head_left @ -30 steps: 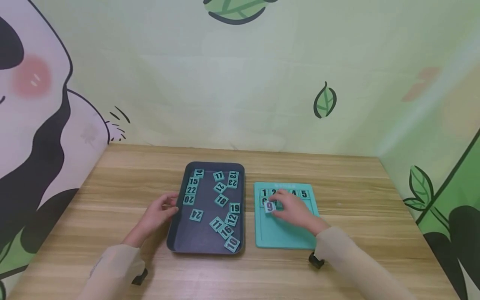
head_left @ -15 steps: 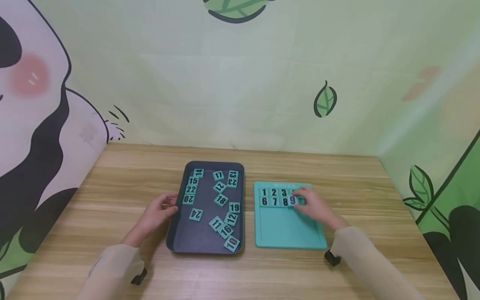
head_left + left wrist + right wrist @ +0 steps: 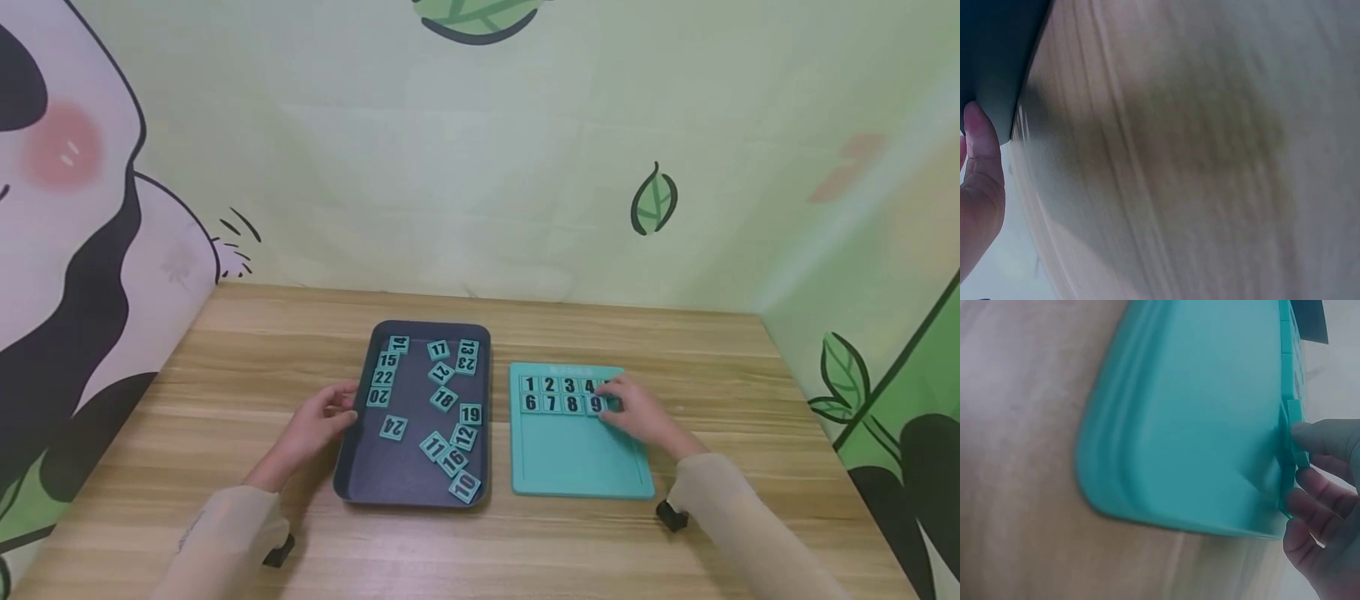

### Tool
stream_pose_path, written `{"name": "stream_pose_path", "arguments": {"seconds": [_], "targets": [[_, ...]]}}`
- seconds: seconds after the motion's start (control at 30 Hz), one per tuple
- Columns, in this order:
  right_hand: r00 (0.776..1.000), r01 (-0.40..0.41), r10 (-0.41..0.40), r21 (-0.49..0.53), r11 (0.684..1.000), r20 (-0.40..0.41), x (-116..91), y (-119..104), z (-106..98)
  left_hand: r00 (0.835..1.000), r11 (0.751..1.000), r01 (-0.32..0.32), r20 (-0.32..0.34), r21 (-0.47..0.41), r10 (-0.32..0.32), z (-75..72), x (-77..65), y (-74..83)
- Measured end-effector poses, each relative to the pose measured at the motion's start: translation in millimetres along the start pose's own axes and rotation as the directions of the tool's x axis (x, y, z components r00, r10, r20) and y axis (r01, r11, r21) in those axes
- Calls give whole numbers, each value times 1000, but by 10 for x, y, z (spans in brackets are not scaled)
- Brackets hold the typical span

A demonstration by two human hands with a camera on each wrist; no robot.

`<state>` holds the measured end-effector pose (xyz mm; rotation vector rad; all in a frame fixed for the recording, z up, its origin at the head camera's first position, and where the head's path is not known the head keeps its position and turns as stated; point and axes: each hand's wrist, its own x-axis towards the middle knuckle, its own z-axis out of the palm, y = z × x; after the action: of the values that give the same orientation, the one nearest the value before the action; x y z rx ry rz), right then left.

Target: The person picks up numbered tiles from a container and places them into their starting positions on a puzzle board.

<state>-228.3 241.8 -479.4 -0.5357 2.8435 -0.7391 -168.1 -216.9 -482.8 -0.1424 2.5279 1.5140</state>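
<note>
At the right, a turquoise number board point(image 3: 581, 458) lies flat, with tiles 1 to 4 in its top row and 6 to 8 below. My right hand point(image 3: 639, 417) pinches the number 9 tile point(image 3: 596, 404) at the right of the 8. In the right wrist view this tile point(image 3: 1295, 415) stands slightly tilted at the board's row of tiles, the thumb on its near face. The 5 is mostly hidden behind my fingers. My left hand point(image 3: 306, 429) rests against the left side of the dark tray point(image 3: 347, 467), a fingertip point(image 3: 974, 115) on its outer wall.
Inside the tray lie several loose number tiles, among them the 24 tile point(image 3: 393, 428) and the 10 tile point(image 3: 464, 486), some turned or overlapping. A narrow strip of wooden table point(image 3: 500, 450) separates tray and board. A printed backdrop point(image 3: 480, 183) rises behind the table.
My right hand has carried the 9 tile rightward across the board to the spot beside the 8, uncovering the other tiles. The left hand has stayed at the tray.
</note>
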Motion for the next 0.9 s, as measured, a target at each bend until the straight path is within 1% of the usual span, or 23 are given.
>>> {"name": "stream_pose_path", "arguments": {"seconds": [0.23, 0.47, 0.63, 0.77, 0.9], "targets": [[1000, -2, 1, -63, 998, -22, 6, -1, 60, 1000, 1000, -3, -3, 2, 3, -2, 0, -4], [999, -13, 10, -72, 997, -49, 8, -37, 79, 1000, 1000, 4, 4, 7, -4, -10, 4, -1], [999, -21, 18, -63, 998, -51, 7, -82, 71, 1000, 1000, 5, 7, 7, -6, -10, 3, -5], [997, 0, -3, -41, 999, -72, 21, -155, 47, 1000, 1000, 2, 6, 6, -2, -7, 3, -9], [994, 48, -53, -54, 997, -92, 48, -250, 40, 1000, 1000, -5, 4, 9, 5, -4, 3, -14]]}}
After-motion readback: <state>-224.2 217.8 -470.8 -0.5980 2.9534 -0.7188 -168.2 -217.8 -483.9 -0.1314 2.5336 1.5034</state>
